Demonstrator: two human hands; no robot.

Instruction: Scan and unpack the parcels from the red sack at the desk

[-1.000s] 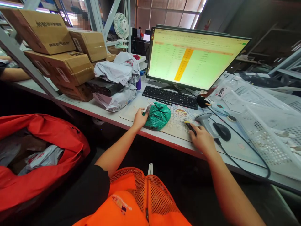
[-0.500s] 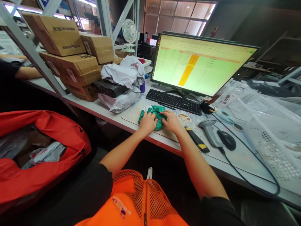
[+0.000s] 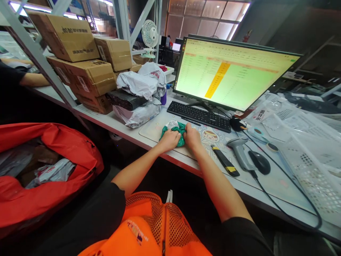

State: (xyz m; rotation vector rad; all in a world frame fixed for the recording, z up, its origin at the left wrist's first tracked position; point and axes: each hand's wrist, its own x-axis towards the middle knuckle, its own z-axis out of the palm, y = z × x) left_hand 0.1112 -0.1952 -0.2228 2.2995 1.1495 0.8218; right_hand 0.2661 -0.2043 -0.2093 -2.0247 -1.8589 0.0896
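A crumpled green plastic parcel bag [image 3: 181,140] with a whitish label patch lies on the desk mat [image 3: 149,133], close to the desk's front edge. My left hand [image 3: 169,139] is closed on its near left side, fingers curled into the plastic. Gripping the right side of the bag is my right hand [image 3: 192,136], its fingers bent into a fist. What lies inside the bag is hidden. To the right of my hands, a black and yellow box cutter [image 3: 225,161] rests on the mat.
Behind the mat stand a keyboard [image 3: 198,116] and monitor [image 3: 229,74]. A barcode scanner [image 3: 241,153], mouse [image 3: 259,162] and white basket [image 3: 311,170] are at right. Poly mailers [image 3: 140,85] and cartons [image 3: 85,74] pile up left; a red sack [image 3: 80,149] holds parcels below.
My right hand has closed from spread fingers into a grip on the bag. The green bag is bunched differently, its white patch showing more. The view has shifted slightly.
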